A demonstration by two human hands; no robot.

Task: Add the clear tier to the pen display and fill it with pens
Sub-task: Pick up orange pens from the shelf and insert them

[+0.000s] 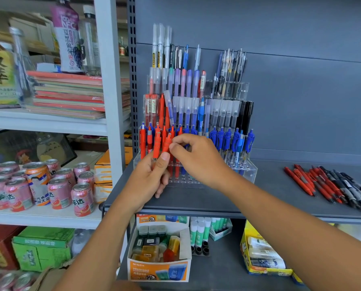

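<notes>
My left hand point(152, 177) wraps red pens point(157, 143) near the shelf's point(217, 198) left edge. Right hand point(198, 156) fingers pinch one, apparently its clip. Light, stiff, slick: grip mid-barrel.

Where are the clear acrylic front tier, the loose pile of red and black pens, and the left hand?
clear acrylic front tier point(245, 173), head view, bare right front wall.
loose pile of red and black pens point(330, 185), head view, middle of the pile.
left hand point(147, 178), head view, middle of the hand.
</notes>
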